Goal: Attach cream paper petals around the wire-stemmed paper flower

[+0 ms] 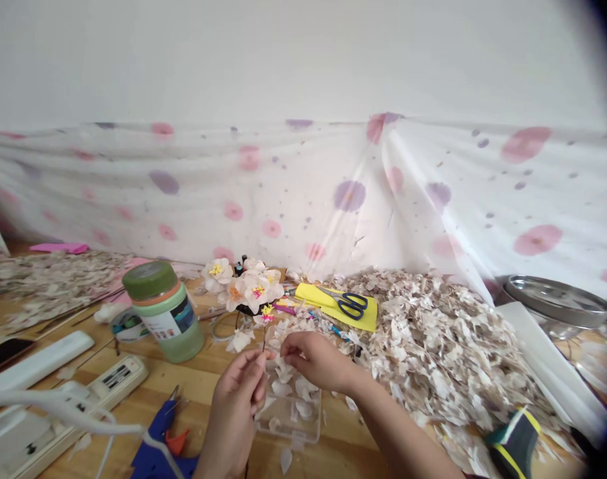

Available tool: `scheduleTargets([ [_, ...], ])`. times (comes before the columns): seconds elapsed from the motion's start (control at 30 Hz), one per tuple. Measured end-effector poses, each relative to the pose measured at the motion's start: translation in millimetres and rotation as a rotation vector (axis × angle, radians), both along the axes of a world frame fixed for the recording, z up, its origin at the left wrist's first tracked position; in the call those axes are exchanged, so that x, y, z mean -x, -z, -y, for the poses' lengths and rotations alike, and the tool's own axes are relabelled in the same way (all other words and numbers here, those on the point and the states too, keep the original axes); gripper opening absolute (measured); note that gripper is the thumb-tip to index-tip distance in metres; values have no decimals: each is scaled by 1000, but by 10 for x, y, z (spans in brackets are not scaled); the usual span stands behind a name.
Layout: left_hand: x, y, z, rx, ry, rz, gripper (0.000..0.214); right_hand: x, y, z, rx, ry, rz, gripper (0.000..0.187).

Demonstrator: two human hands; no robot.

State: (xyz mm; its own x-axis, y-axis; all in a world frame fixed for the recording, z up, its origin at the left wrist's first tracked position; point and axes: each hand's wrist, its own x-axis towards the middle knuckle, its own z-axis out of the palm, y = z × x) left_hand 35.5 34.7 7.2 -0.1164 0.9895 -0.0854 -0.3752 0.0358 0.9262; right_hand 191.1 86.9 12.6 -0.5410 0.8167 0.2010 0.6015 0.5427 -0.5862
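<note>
My left hand (238, 406) pinches a thin dark stem. At the top of that stem is a small flower centre (267, 313) with yellow and pink stamens. My right hand (313, 360) is just to the right, its fingers bent together over some pale petals; whatever is between its fingertips is hidden. Under the hands lies a clear plastic box (311, 436) with loose petals in it. Beyond them stands a cluster of finished white flowers (253, 286) with yellow, orange and pink centres.
A large heap of dried petals (443, 339) spreads on the right. Scissors (352, 305) lie on yellow paper (313, 293). On the left are a green-lidded jar (166, 319), a blue glue gun (156, 426), a power strip (118, 379) and a white cable (74, 406).
</note>
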Motion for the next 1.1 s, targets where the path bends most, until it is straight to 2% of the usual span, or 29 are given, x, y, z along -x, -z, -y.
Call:
scheduleTargets([
  [0.17, -1, 31, -27, 4, -1, -43, 30, 28, 7, 4, -23, 25, -123, 24],
  [0.33, -26, 23, -33, 29, 16, -40, 36, 42, -64, 57, -15, -1, -301, 27],
  [0.63, -72, 27, -36, 13, -65, -33, 40, 99, -153, 163, 25, 80, -363, 15],
  [0.9, -14, 32, -30, 15, -61, 14, 31, 143, -87, 143, 231, 79, -561, 8],
  [0.97, -11, 29, -33, 15, -59, 28, 30, 152, -49, 125, 298, 65, -619, 14],
  [1.1, -20, 21, -41, 17, -35, 45, 29, 169, -19, 105, 522, 47, -805, 31],
])
